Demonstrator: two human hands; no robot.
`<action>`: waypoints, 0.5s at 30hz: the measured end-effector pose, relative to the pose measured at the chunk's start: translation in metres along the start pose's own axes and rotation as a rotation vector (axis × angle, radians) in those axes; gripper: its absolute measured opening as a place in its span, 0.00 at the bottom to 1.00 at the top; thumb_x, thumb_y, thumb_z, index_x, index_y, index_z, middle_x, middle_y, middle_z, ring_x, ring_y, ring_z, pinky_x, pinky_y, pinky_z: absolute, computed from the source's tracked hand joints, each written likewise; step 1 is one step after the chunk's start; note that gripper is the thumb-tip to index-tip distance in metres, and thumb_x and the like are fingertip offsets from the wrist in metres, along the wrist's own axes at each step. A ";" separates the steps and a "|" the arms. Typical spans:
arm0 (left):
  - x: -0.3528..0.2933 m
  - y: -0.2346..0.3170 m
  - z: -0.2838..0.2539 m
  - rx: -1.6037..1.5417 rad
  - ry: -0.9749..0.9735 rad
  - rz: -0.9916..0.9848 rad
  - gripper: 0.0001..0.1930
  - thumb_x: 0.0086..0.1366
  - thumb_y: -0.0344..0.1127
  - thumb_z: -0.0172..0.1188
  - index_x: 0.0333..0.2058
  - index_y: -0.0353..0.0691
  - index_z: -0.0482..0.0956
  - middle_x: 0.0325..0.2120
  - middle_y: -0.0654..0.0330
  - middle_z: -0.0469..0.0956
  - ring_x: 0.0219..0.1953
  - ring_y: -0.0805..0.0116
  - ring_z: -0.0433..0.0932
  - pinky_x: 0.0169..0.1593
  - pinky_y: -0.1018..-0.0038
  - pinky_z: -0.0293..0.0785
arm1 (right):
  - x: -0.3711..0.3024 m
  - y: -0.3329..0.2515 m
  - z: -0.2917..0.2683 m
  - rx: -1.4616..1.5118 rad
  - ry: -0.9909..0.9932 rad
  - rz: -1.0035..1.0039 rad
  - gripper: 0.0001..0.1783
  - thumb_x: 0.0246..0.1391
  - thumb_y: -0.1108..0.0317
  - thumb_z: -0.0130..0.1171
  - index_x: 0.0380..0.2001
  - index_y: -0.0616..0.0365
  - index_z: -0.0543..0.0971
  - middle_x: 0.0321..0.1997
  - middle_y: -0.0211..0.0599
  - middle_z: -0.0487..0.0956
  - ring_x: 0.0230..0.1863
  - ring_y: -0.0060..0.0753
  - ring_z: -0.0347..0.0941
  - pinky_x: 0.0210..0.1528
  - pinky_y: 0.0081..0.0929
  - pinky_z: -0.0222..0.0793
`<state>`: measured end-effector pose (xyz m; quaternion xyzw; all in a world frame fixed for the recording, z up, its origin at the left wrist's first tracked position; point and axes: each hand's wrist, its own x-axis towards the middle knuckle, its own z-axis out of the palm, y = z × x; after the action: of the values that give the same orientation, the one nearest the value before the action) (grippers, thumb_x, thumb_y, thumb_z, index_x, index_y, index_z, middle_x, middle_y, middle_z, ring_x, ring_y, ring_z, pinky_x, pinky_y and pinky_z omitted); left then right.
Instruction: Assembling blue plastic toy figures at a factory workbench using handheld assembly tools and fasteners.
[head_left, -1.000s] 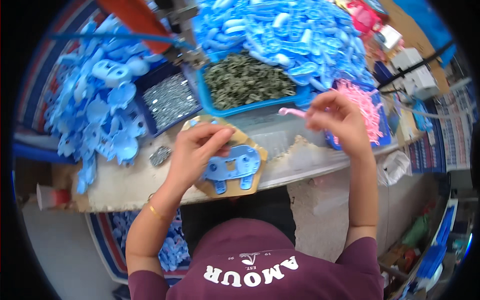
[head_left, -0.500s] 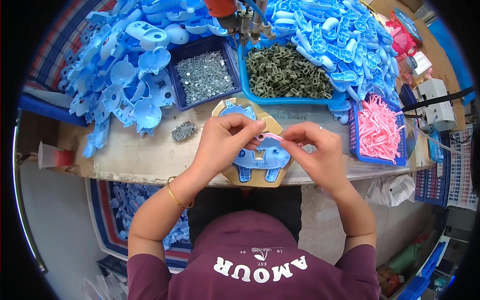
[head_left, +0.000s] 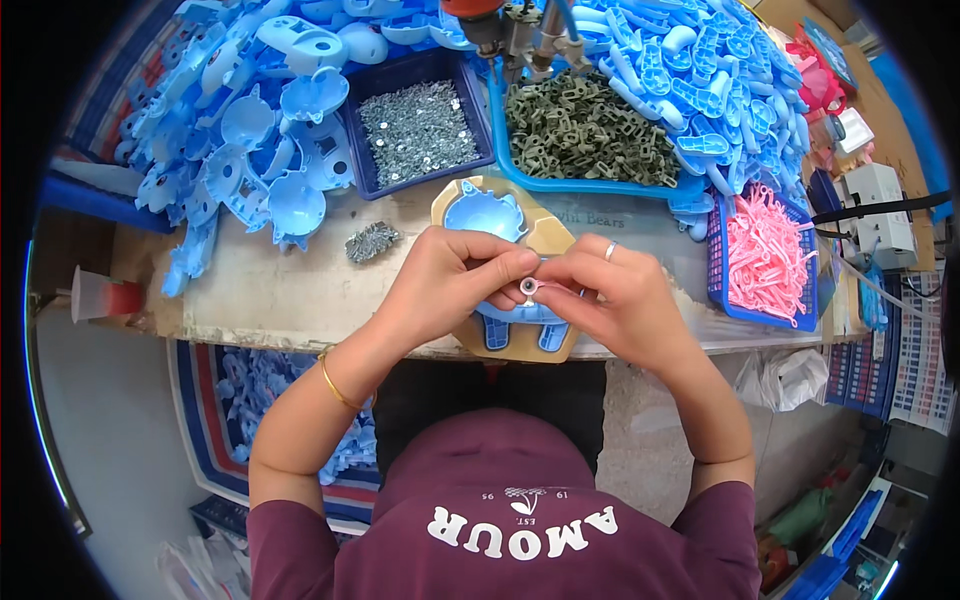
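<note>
My left hand (head_left: 440, 285) and my right hand (head_left: 620, 300) meet in front of me, thumbs and fingertips pinched together. Between them is a small pink plastic link (head_left: 529, 287), its round end with a dark centre showing; my fingers hide most of the rest. Just under my hands lies a tan jig (head_left: 548, 236) holding blue plastic shell pieces: a rounded bowl-like shell (head_left: 484, 212) at its far end and a part with two leg-like ends (head_left: 496, 331) at its near end. My hands cover the middle of the jig.
A dark blue tray of screws (head_left: 418, 130), a light blue tray of dark green clips (head_left: 590, 130) and a basket of pink links (head_left: 765, 260) surround the bench. Blue shells (head_left: 245, 120) pile up behind. A drill-like tool (head_left: 515, 35) hangs overhead. Small metal parts (head_left: 371, 242) lie left.
My right hand has moved left, closing the gap to my left hand. The pink link, stretched between them before, now shows its round end near my left fingertips.
</note>
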<state>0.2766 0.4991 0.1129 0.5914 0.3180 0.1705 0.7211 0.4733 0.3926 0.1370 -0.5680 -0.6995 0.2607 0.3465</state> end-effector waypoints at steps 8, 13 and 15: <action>-0.015 0.000 -0.020 0.542 0.359 0.424 0.10 0.70 0.34 0.61 0.44 0.37 0.86 0.29 0.57 0.83 0.25 0.70 0.81 0.29 0.74 0.74 | 0.005 0.011 0.035 -0.439 0.076 -0.247 0.08 0.50 0.65 0.70 0.34 0.54 0.84 0.30 0.30 0.78 0.34 0.37 0.76 0.35 0.34 0.72; -0.018 -0.016 -0.026 0.924 0.410 0.745 0.06 0.64 0.31 0.66 0.39 0.40 0.86 0.29 0.59 0.82 0.31 0.62 0.79 0.34 0.67 0.75 | 0.009 0.018 0.047 -0.434 0.043 -0.212 0.07 0.50 0.66 0.69 0.32 0.54 0.83 0.30 0.31 0.77 0.35 0.38 0.75 0.36 0.36 0.72; -0.024 -0.020 -0.024 0.933 0.360 0.727 0.07 0.63 0.30 0.65 0.39 0.40 0.86 0.32 0.59 0.83 0.35 0.59 0.79 0.38 0.66 0.75 | 0.011 0.018 0.046 -0.422 0.029 -0.185 0.06 0.50 0.66 0.69 0.31 0.54 0.83 0.30 0.32 0.77 0.35 0.38 0.75 0.36 0.37 0.72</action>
<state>0.2400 0.4969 0.0973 0.8768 0.2541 0.3456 0.2173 0.4477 0.4086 0.0966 -0.5651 -0.7825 0.0676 0.2523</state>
